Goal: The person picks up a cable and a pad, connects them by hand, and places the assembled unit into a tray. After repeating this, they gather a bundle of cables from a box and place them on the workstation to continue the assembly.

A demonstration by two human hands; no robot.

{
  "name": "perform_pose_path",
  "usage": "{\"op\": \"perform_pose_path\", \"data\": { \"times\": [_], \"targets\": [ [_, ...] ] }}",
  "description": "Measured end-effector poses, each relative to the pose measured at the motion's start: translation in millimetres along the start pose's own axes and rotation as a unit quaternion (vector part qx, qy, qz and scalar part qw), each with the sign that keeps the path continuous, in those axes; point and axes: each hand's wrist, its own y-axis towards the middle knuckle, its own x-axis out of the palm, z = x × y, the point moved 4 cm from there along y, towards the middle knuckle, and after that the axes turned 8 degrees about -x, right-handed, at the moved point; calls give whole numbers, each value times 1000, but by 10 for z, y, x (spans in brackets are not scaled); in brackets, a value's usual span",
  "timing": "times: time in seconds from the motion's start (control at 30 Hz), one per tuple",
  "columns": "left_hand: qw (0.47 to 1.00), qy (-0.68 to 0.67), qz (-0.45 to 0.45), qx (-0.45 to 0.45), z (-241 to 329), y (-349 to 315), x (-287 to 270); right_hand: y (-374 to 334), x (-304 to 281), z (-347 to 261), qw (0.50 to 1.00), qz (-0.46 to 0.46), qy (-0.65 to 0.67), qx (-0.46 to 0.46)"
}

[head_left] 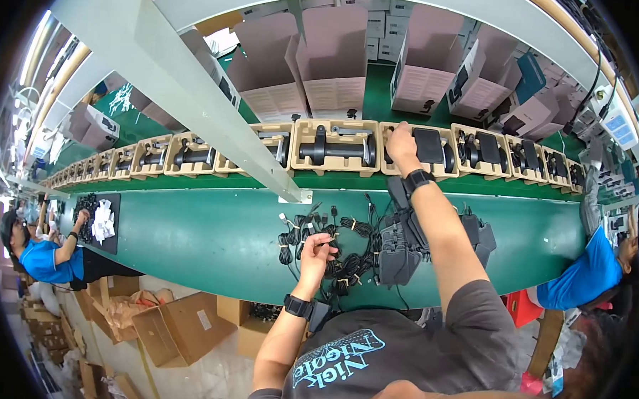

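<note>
The fingers of the left hand (316, 251) were curled together around a thin black bundled cable (329, 245), pinching it just above the loose heap of black coiled cables with pale ties (334, 261) that lay on the green work table (211, 237). A black wristband sat on that forearm. The right hand (402, 142) reached far forward, its fingers bent down onto the flat black rectangular part (430, 145) lying in a tan moulded cardboard tray (391, 167) on the green conveyor belt; whether they were clamped on the part or only pressing on it could not be told. A black watch circled the right wrist. Just left of that tray, a similar tray holding a black cylindrical device (336, 147) stood in the same row, and more such trays ran off both ways along the belt. Beneath the right forearm lay a stack of black flat adapters (401, 249), touching the cable heap. Beyond the belt stood open pinkish cardboard cartons (333, 57). A co-worker in a blue shirt (42, 259) sat far to the left, another blue sleeve (583, 275) showed at the right, and brown cardboard boxes (182, 325) sat on the floor.
</note>
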Motion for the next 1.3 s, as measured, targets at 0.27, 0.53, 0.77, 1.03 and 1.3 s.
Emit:
{"op": "perform_pose_path", "data": {
  "times": [0.27,0.53,0.77,1.03,1.3],
  "targets": [
    [999,-6,43,-21,-144,-104,-212,-282,311,-180,986,159,-38,-30],
    [999,11,38,-12,-211,-64,-216,-122,291,24,978,98,-156,-99],
    [998,59,14,-19,-241,-175,-168,-165,92,-34,974,96,-129,-159],
    [995,93,15,-26,-440,-302,-321,-2373,-329,-153,826,-200,-112,-515],
    [997,70,3,-11,-345,-390,-351,-2834,-113,87,850,-201,-64,-483]
  ]
}}
